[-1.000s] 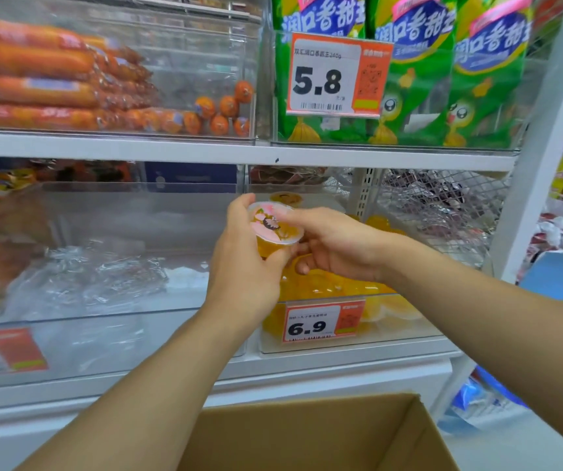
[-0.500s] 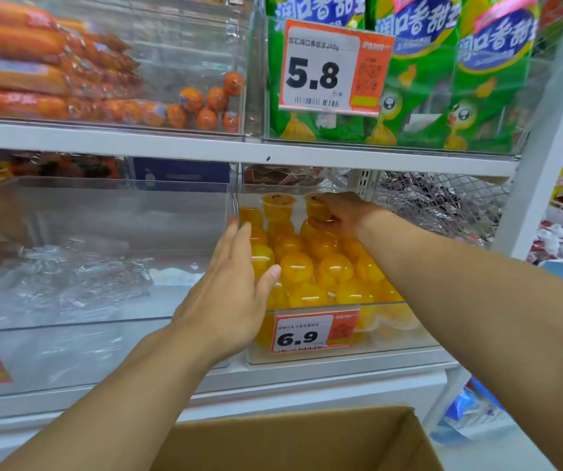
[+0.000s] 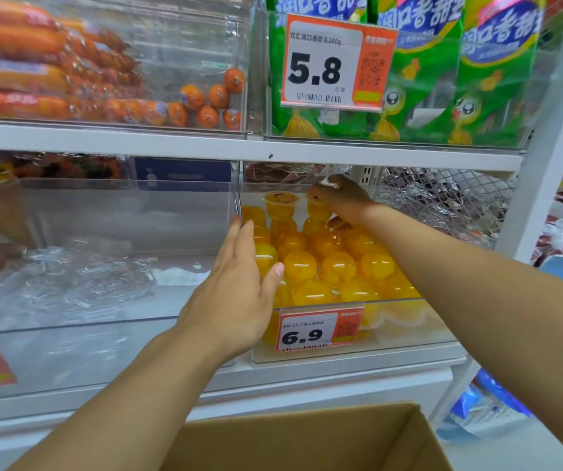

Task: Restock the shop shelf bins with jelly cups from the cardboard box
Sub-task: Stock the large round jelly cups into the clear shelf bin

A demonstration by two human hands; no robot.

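A clear shelf bin [image 3: 409,334] with a 6.9 price tag [image 3: 319,329] holds a pile of yellow jelly cups [image 3: 324,266]. My right hand [image 3: 344,202] reaches deep into the bin under the upper shelf. Its fingers and thumb curl round a jelly cup [image 3: 315,209] on top of the back row, next to another upright cup [image 3: 280,205]. My left hand [image 3: 239,290] is flat with straight fingers against the bin's front left corner and holds nothing. The open cardboard box [image 3: 307,440] is below, at the bottom edge; its inside is out of view.
A larger clear bin [image 3: 103,215] to the left holds crumpled clear wrap [image 3: 86,277]. The upper shelf [image 3: 205,144] carries orange sausages [image 3: 35,79] and green snack bags [image 3: 460,79]. Wire mesh [image 3: 443,198] and a white upright post [image 3: 552,158] stand to the right.
One second ago both hands held a jelly cup in front of the bin. My right hand has carried it to the bin's back row; my left hand let go and opened at the bin's front.
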